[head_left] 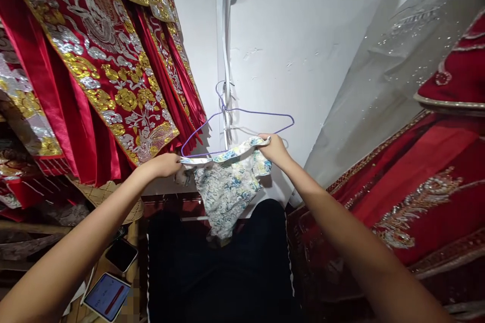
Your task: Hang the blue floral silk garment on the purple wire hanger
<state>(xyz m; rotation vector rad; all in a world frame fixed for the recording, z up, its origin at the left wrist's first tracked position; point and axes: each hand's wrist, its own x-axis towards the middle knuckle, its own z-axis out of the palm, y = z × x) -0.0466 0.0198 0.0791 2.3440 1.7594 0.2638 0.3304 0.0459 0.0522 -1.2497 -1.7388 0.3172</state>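
Observation:
A small white garment (pixel 231 186) with a blue and yellow flower print is stretched between my hands, its lower part hanging over my lap. My left hand (pixel 166 164) is closed on one end of its upper edge. At the opposite end, my right hand (pixel 273 149) pinches the same edge. Just behind the garment hangs a purple wire hanger (pixel 261 112), its hook up by a white pole. The hanger's lower bar passes close behind the garment's top edge; whether they touch I cannot tell.
Red costumes with gold and silver embroidery (pixel 125 86) hang at the left. To the right are a sheer sparkly white cloth (pixel 364 75) and red embroidered garments (pixel 435 186). Two phones, one lit (pixel 107 297) and one dark (pixel 121 254), lie low on the left. A white pole (pixel 226 50) stands against the wall.

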